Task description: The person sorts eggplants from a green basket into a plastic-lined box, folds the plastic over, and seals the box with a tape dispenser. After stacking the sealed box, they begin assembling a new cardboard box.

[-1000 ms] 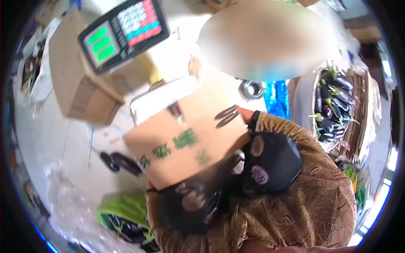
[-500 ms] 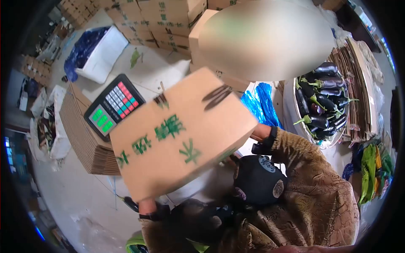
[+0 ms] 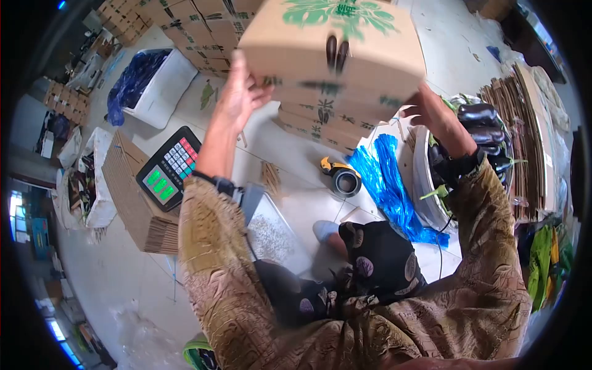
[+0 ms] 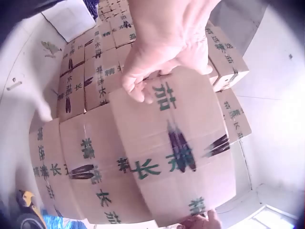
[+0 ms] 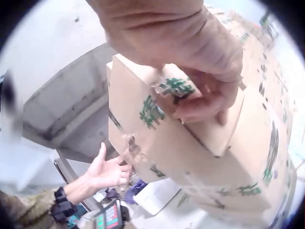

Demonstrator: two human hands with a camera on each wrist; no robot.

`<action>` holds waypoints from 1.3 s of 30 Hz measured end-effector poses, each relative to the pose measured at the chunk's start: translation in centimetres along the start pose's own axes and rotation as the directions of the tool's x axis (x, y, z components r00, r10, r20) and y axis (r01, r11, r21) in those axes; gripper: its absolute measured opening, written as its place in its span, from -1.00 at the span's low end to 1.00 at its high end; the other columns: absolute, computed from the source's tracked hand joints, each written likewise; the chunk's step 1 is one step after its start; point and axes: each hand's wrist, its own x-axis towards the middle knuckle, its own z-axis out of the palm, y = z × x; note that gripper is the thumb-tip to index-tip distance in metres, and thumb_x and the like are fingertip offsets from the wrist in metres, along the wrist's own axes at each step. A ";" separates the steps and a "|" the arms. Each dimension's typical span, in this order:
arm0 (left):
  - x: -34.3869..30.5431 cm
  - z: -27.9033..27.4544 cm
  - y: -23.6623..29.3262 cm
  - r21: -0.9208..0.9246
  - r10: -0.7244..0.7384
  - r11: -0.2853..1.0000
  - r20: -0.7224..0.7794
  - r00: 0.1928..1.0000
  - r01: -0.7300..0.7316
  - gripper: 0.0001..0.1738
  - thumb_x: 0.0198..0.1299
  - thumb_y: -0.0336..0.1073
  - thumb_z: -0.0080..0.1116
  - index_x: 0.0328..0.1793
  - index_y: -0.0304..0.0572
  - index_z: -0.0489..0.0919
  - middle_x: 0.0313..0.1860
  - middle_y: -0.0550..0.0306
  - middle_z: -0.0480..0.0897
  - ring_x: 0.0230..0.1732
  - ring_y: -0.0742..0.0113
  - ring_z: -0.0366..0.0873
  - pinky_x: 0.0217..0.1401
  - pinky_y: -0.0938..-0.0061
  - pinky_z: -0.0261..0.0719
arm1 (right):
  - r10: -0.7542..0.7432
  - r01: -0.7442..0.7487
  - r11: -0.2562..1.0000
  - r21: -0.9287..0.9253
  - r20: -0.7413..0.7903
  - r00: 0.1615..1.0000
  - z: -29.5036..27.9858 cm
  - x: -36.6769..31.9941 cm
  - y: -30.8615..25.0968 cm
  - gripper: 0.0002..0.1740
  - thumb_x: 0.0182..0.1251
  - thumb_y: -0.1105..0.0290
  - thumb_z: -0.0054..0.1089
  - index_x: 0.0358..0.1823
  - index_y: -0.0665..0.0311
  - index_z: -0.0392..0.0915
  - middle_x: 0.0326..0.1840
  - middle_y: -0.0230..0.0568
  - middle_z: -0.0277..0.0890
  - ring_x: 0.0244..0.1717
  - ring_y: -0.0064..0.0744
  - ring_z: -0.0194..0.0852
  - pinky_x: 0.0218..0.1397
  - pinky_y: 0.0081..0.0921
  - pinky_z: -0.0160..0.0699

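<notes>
A cardboard box printed in green, with dark eggplant pictures, is out ahead at the top of the head view. It overlaps a stack of similar boxes and is tilted in the left wrist view. My left hand is at its left side, thumb up and fingers spread against the cardboard in the right wrist view. At the opposite side, my right hand grips the box; in the right wrist view, its curled fingers lie over the edge.
A scale display stands left, by folded cardboard. Yellow tape dispenser and blue plastic strips lie on the floor. A white tub of eggplants and flattened cartons stand right; a white foam box is farther left.
The box has moved from close over my lap, away and up to the stack ahead. Both arms have stretched forward, and the metal scale platform and my legs now show below.
</notes>
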 end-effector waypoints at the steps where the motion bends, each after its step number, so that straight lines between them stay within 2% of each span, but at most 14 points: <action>1: 1.1 0.5 -0.2 0.057 0.034 0.998 0.012 0.999 -0.035 0.10 0.16 0.59 -0.06 0.52 -0.18 0.22 0.21 -0.01 0.46 0.04 0.20 0.47 0.18 0.24 0.44 | -0.057 0.053 0.987 -0.149 -0.022 0.998 -0.9 0.9 0.5 -0.04 0.42 -0.44 -0.36 0.29 0.35 0.47 0.20 -0.08 0.51 0.13 -0.28 0.41 0.11 -0.32 0.48; 3: 2.5 0.6 -0.5 0.066 0.011 0.998 0.074 0.997 -0.016 0.17 0.12 0.60 -0.01 0.58 -0.19 0.16 0.35 -0.03 0.40 0.21 0.08 0.43 0.26 0.20 0.39 | -0.229 0.204 0.958 -0.201 -0.109 0.967 -0.3 1.8 0.5 0.03 0.40 -0.48 -0.40 0.40 0.36 0.37 0.36 -0.03 0.39 0.32 -0.17 0.28 0.32 -0.23 0.34; 5: 2.9 1.7 -1.1 0.465 0.177 0.864 0.078 0.981 -0.192 0.20 0.12 0.55 0.08 0.62 -0.22 0.09 0.47 -0.13 0.31 0.46 -0.04 0.26 0.42 0.06 0.26 | -0.214 0.204 0.976 -0.081 -0.154 0.965 -1.5 5.4 2.9 0.04 0.40 -0.48 -0.36 0.54 0.31 0.15 0.51 -0.03 0.21 0.46 -0.11 0.14 0.47 -0.17 0.16; 6: 4.2 1.2 -2.4 0.380 0.168 0.908 0.057 0.984 -0.178 0.16 0.07 0.33 0.36 0.55 -0.38 0.17 0.45 -0.16 0.36 0.52 0.09 0.20 0.51 0.22 0.17 | -0.274 0.278 0.960 0.023 -0.110 0.955 -1.2 6.2 3.2 0.04 0.40 -0.47 -0.33 0.57 0.29 0.06 0.55 -0.03 0.14 0.50 -0.11 0.09 0.50 -0.15 0.12; 8: 5.6 0.8 -5.1 0.307 0.154 0.940 0.002 0.988 -0.148 0.17 0.07 0.32 0.37 0.56 -0.38 0.14 0.45 -0.16 0.35 0.52 0.10 0.20 0.52 0.23 0.15 | -0.287 0.292 0.919 0.264 -0.056 0.956 0.4 6.5 2.8 0.02 0.42 -0.40 -0.23 0.61 0.24 -0.09 0.60 -0.04 0.04 0.56 -0.16 0.02 0.55 -0.14 0.02; 11: 5.8 1.7 -6.0 0.120 0.156 0.982 -0.045 0.987 -0.149 0.19 0.05 0.26 0.43 0.57 -0.38 0.09 0.46 -0.17 0.33 0.52 0.12 0.17 0.54 0.26 0.10 | -0.302 0.299 0.953 0.043 0.064 0.951 0.2 6.4 3.0 0.02 0.40 -0.33 -0.07 0.60 0.28 -0.06 0.60 -0.03 0.03 0.59 -0.20 -0.05 0.57 -0.18 -0.02; 12: 5.9 1.7 -6.4 0.131 0.174 0.977 -0.062 0.983 -0.165 0.17 0.05 0.25 0.43 0.56 -0.37 0.11 0.43 -0.17 0.36 0.50 0.12 0.21 0.52 0.25 0.13 | -0.417 0.408 0.893 -0.191 -0.011 0.909 0.7 5.6 3.4 0.00 0.33 -0.13 0.22 0.57 0.34 0.00 0.53 -0.02 0.15 0.55 -0.20 0.04 0.55 -0.21 0.06; 16: 7.7 1.0 -6.7 0.146 0.273 0.954 -0.062 0.960 -0.262 0.13 0.05 0.25 0.43 0.54 -0.32 0.17 0.34 -0.15 0.46 0.41 0.12 0.33 0.47 0.25 0.22 | -0.376 0.350 0.917 -0.190 -0.118 0.919 3.4 4.2 2.9 -0.16 0.17 0.23 0.49 0.38 0.43 0.25 0.30 0.05 0.48 0.31 -0.11 0.45 0.38 -0.24 0.39; 24: 9.7 1.2 -8.1 0.229 0.387 0.905 -0.097 0.917 -0.358 0.14 0.03 0.31 0.40 0.54 -0.29 0.18 0.29 -0.13 0.52 0.32 0.09 0.44 0.39 0.25 0.36 | -0.550 0.356 0.796 -0.489 -0.339 0.764 5.3 4.5 5.5 -0.40 0.22 0.37 0.39 0.22 0.44 0.33 0.00 0.12 0.66 0.03 -0.11 0.69 0.09 -0.31 0.64; 27: 10.6 1.5 -8.5 0.392 0.420 0.854 -0.134 0.897 -0.342 0.17 0.01 0.42 0.33 0.52 -0.29 0.20 0.26 -0.17 0.55 0.30 -0.01 0.49 0.35 0.23 0.42 | -0.606 0.450 0.778 -0.439 -0.339 0.719 4.2 6.7 5.4 -0.46 0.28 0.37 0.33 0.19 0.43 0.32 -0.06 0.14 0.66 -0.01 -0.12 0.70 0.01 -0.32 0.65; 31: 10.8 2.2 -8.2 0.468 0.428 0.826 -0.159 0.890 -0.314 0.27 -0.05 0.62 0.16 0.51 -0.31 0.23 0.24 -0.29 0.57 0.29 -0.20 0.51 0.35 0.21 0.45 | -0.596 0.318 0.726 -0.609 -0.329 0.732 4.0 6.5 4.1 -0.49 0.35 0.32 0.26 0.21 0.37 0.28 -0.07 0.17 0.66 -0.11 -0.11 0.72 -0.06 -0.27 0.64; 35: 10.6 1.3 -10.1 0.451 0.384 0.857 -0.240 0.892 -0.248 0.37 -0.06 0.58 0.20 0.55 -0.48 0.10 0.33 -0.37 0.47 0.37 -0.23 0.43 0.39 0.22 0.43 | -0.578 0.328 0.753 -0.570 -0.334 0.745 4.7 6.1 5.4 -0.47 0.35 0.32 0.24 0.26 0.32 0.26 -0.06 0.16 0.66 -0.11 -0.05 0.70 -0.08 -0.29 0.61; 36: 9.8 1.7 -9.1 0.486 0.281 0.864 -0.240 0.929 -0.135 0.36 -0.01 0.48 0.24 0.57 -0.55 0.01 0.38 -0.43 0.41 0.42 -0.23 0.37 0.45 0.20 0.37 | -0.585 0.306 0.740 -0.600 -0.348 0.733 4.3 6.4 5.7 -0.48 0.35 0.33 0.24 0.25 0.31 0.27 -0.05 0.15 0.66 -0.09 -0.03 0.70 -0.06 -0.27 0.61; 39: 7.8 2.9 -9.9 0.553 0.340 0.817 -0.235 0.910 -0.162 0.27 0.06 0.35 0.23 0.57 -0.57 -0.01 0.54 -0.47 0.13 0.56 -0.26 0.12 0.59 0.14 0.09 | -0.609 0.289 0.707 -0.645 -0.348 0.712 2.8 7.6 7.2 -0.49 0.36 0.24 0.30 0.20 0.29 0.32 -0.04 0.11 0.67 -0.03 -0.06 0.68 0.03 -0.26 0.58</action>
